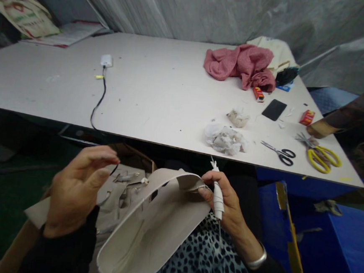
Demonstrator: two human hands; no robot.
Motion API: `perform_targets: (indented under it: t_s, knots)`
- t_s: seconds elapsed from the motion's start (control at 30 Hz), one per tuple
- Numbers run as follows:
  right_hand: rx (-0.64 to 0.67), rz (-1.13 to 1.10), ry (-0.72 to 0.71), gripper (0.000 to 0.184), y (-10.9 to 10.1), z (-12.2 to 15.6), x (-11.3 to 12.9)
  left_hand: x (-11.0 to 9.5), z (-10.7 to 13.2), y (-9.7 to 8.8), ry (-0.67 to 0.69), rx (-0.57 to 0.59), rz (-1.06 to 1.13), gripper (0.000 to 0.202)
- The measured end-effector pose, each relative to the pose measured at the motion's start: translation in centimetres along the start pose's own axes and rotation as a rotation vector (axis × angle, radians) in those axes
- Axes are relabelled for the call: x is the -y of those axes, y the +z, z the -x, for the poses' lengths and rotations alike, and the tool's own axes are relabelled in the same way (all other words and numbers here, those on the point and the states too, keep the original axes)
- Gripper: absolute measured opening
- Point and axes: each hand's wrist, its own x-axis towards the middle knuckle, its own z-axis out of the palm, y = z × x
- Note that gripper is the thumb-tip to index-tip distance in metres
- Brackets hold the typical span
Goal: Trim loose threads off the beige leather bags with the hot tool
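I'm judging the beige, open-mouthed, leather-like bag (169,215) light, pliable; my right hand (232,207) is clamping its rim, the soundest hold; left hand (74,191): I cannot tell.

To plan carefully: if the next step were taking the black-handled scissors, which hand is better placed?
Probably the right hand: it is nearer the black-handled scissors than the left hand. But it holds the white-wrapped tool and the beige bag, so it would likely need freeing first.

pink cloth (234,64) | black rectangle (274,109) | white device (106,60), black cable (104,89) | blue bin (351,246)
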Motion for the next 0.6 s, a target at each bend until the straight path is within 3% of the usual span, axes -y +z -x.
perform_targets:
  t_s: [0.07,0.17,0.27,0.33,0.43,0.6]
  knots:
    - [0.041,-0.009,-0.007,0.018,0.3,-0.2,0.2,-1.1,-3.0,1.4,0.027,0.299,0.093,0.017]
    - [0.074,0.027,-0.042,0.017,0.7,-0.7,0.4,-2.4,-6.8,5.7,0.076,0.808,0.246,0.028]
    - [0.031,0.12,-0.089,0.016,0.7,-1.1,0.1,-2.8,-8.5,10.5,0.093,1.193,0.327,0.035]
    - [-0.047,0.199,-0.091,0.015,0.4,-1.3,-0.4,-2.7,-8.7,12.8,0.069,1.373,0.358,0.037]
    - [-0.17,0.294,-0.035,0.015,0.0,-1.4,-1.2,-2.5,-8.2,14.6,0.069,1.44,0.315,0.041]
    - [-0.249,0.328,0.006,0.015,-0.4,-1.9,-2.0,-2.7,-6.8,16.0,0.085,1.262,0.182,0.031]
